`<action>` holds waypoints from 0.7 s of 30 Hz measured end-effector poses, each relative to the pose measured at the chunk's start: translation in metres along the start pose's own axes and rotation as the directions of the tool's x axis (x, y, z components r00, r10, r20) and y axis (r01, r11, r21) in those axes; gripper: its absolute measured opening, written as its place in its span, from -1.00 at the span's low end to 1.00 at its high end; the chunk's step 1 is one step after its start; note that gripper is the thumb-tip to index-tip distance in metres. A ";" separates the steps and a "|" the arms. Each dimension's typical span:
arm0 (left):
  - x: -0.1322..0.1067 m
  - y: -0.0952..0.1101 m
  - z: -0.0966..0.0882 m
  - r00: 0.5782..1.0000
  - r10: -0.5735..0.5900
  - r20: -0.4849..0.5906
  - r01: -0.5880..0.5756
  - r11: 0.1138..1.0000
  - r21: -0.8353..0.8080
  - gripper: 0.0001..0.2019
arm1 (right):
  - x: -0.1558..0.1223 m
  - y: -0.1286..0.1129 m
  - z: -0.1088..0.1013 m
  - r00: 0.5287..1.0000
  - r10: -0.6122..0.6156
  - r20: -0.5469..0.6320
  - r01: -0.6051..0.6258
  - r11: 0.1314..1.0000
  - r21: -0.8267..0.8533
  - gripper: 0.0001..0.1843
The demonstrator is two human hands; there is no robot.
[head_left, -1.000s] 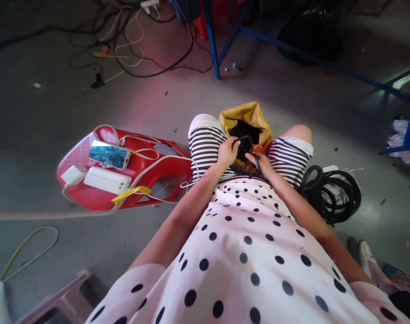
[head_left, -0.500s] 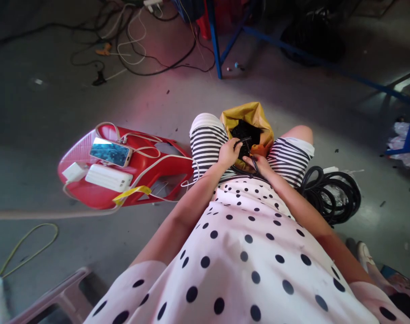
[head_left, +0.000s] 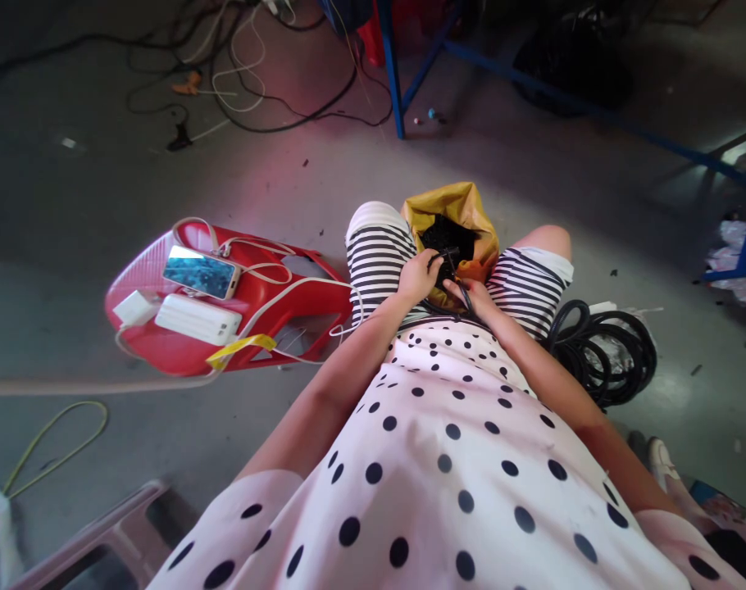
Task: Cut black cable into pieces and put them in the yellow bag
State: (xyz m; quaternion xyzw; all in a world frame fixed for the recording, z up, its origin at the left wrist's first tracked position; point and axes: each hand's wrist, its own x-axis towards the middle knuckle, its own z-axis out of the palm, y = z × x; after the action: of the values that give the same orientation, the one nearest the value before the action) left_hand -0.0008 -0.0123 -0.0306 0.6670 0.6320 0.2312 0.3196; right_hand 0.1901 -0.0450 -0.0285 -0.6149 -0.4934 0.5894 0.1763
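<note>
A yellow bag [head_left: 431, 205], its mouth wide open, stands between my knees with a mass of black pieces [head_left: 450, 238] inside. My left hand [head_left: 418, 276] is closed in a pinch on a thin black cable [head_left: 437, 256] over the bag's near side. Close by on the right, my right hand [head_left: 476, 300] is also closed, with a dark curved thing [head_left: 466, 297] at its fingers, either a cord or a tool handle; I cannot tell which. Beyond that hand an orange piece [head_left: 471, 270] shows at the bag's mouth.
Left of me, a red plastic stool [head_left: 170, 352] carries a phone [head_left: 201, 273], a white power bank [head_left: 197, 319] and white cords. A coil of black cable [head_left: 643, 360] lies at my right. Ahead are a blue metal frame [head_left: 393, 74] and tangled floor cables [head_left: 275, 129].
Both hands keep nearly the same place and hold. The fingers and the black cable between them have shifted very slightly; the whole view has tilted a little.
</note>
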 end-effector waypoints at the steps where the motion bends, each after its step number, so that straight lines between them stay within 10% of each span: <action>1: 0.000 0.000 0.001 1.000 0.003 0.005 -0.003 1.000 0.005 -0.76 | 0.000 0.000 0.000 1.000 0.002 0.001 -0.002 1.000 0.011 -0.27; 21: 0.001 0.001 0.001 0.999 -0.034 0.020 0.034 0.999 0.012 -0.79 | 0.006 0.007 0.000 1.000 0.007 -0.012 -0.007 1.000 -0.013 -0.24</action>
State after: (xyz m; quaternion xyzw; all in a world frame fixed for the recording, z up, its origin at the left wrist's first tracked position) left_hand 0.0004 -0.0112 -0.0310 0.6604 0.6414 0.2150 0.3261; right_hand 0.1921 -0.0438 -0.0376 -0.6211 -0.4940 0.5832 0.1734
